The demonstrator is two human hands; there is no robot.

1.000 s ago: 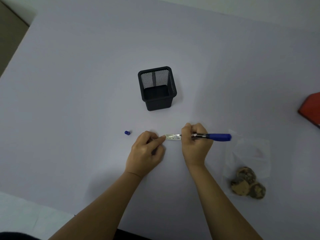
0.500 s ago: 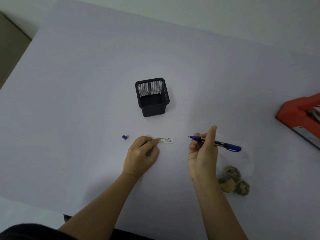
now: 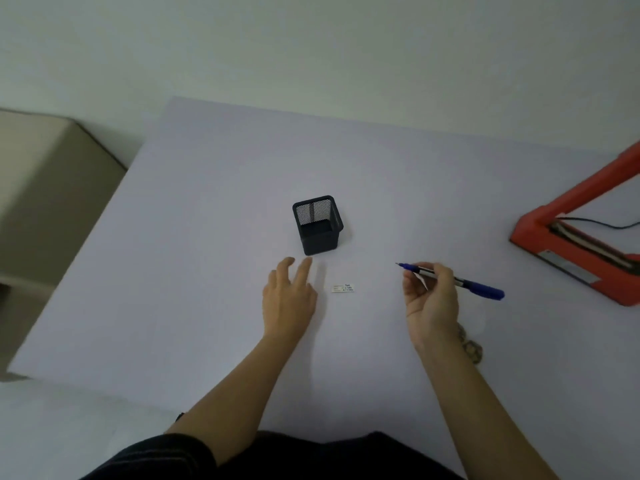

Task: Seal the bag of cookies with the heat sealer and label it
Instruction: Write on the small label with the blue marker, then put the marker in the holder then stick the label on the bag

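right hand (image 3: 431, 299) grips a blue pen (image 3: 460, 281) while the left hand (image 3: 289, 297), fingers spread, hovers beside the label (image 3: 343, 288)

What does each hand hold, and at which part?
The right hand holds the blue pen by its barrel, near the tip. The left hand holds nothing.

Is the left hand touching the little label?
Apart. The head view shows bare table between the left hand and the label, which lies alone to its right.
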